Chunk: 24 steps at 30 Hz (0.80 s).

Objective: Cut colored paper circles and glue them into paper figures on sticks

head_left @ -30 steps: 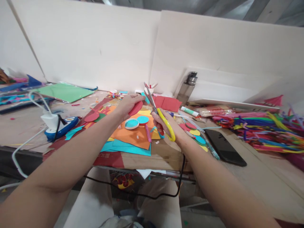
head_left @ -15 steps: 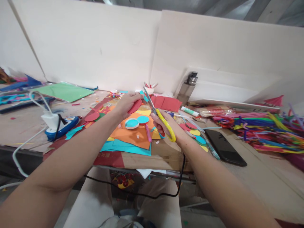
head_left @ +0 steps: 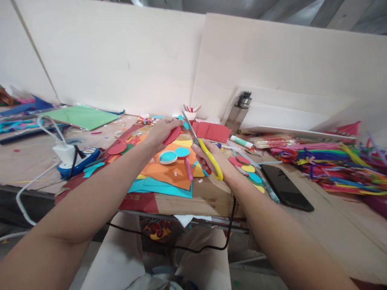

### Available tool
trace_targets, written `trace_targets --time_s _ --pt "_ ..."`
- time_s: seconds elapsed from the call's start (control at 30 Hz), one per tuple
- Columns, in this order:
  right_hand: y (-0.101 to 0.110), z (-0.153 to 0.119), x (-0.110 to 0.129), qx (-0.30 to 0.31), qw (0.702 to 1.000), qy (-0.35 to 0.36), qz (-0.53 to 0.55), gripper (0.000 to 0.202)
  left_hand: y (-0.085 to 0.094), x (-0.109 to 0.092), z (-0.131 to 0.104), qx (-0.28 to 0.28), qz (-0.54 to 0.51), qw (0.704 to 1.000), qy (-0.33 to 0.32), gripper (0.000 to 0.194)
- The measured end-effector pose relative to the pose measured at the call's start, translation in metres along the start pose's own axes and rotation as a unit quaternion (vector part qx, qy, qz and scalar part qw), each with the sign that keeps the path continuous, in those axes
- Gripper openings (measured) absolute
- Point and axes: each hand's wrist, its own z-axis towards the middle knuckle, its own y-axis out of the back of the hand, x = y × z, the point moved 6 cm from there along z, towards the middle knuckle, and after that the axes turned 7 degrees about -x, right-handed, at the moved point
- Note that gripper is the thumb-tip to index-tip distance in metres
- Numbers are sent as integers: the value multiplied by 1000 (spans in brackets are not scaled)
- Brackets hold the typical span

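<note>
My left hand (head_left: 163,131) pinches a red paper piece (head_left: 172,136) with a rounded edge, and a small blue paper piece (head_left: 183,121) sticks out past its fingertips. Yellow-handled scissors (head_left: 208,155) are gripped in my right hand (head_left: 208,155), blades pointing up and away. The blades lie right beside the blue piece; whether they touch it I cannot tell. Below the hands, two round pieces with blue tops (head_left: 182,152) rest on orange paper (head_left: 169,173). A pink marker (head_left: 188,169) lies beside them, and blue sheets (head_left: 163,188) show under the orange.
At right lie a black phone (head_left: 286,187), coloured paper circles (head_left: 248,169) and a heap of pipe cleaners (head_left: 341,165). A glue stick (head_left: 241,141) and a grey bottle (head_left: 238,112) are farther back. A blue power strip (head_left: 79,163) with cables sits at left, near green sheets (head_left: 83,116).
Almost nothing differs. Both hands keep their places, with the scissors and paper pieces held as before.
</note>
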Motion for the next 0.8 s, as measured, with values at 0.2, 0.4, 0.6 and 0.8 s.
trace_targets --time_s 0.2,0.4,0.6,0.8 --pt "0 0 -1 -4 1000 1 -2 40 0 1 1 9 -2 1000 1 21" --pt "1 0 -1 -19 1000 18 -7 43 -1 0 1 11 -8 1000 8 21" --pt "3 1 0 -41 998 31 -47 42 2 3 3 9 -2 1000 10 22" --pt "7 2 2 -80 996 42 -7 41 1 8 2 0 34 999 13 26"
